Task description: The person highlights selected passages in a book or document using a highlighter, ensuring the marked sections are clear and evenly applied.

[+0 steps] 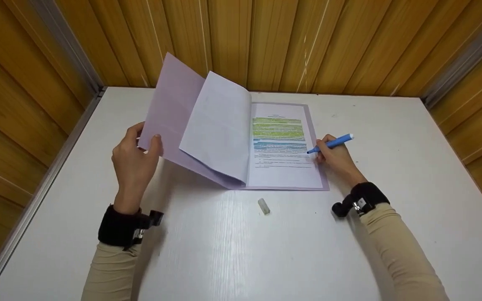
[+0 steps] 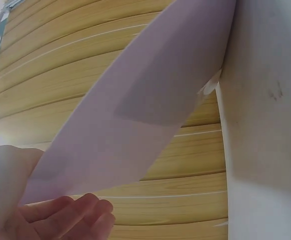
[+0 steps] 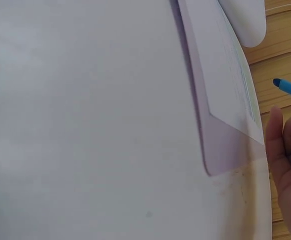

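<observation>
Highlighter [image 1: 334, 143] in the right hand [image 1: 336, 159] is the thing to watch: its blue barrel runs slantwise, cap end up and away to the right, tip down and to the left, meeting the printed page [image 1: 280, 146] at the right end of the blue-marked lines. The fingers of that hand are curled round the barrel in a writing grip, and the heel of the hand rests on the bench [image 1: 391, 146] just off the right edge of the lilac folder [image 1: 174, 108]. The text lines run left to right across the page, so they stretch away from the tip toward the spine and the other hand. Green-marked lines sit above the blue ones; the few lines below look unmarked.

The left hand [image 1: 134, 161] pinches the outer edge of the folder's front cover, thumb on the near face, fingers behind, and holds it raised and tilted over the bench. A loose white sheet [image 1: 220, 125] stands up just inside the cover, leaning toward the spine. In the left wrist view the cover arcs up from the fingers [image 2: 80, 212] against the wooden wall [image 1: 308, 42].

A small pale cap [image 1: 263, 206] lies on the bench near the folder's lower edge, between the two forearms and touching neither, a little nearer the right hand.
</observation>
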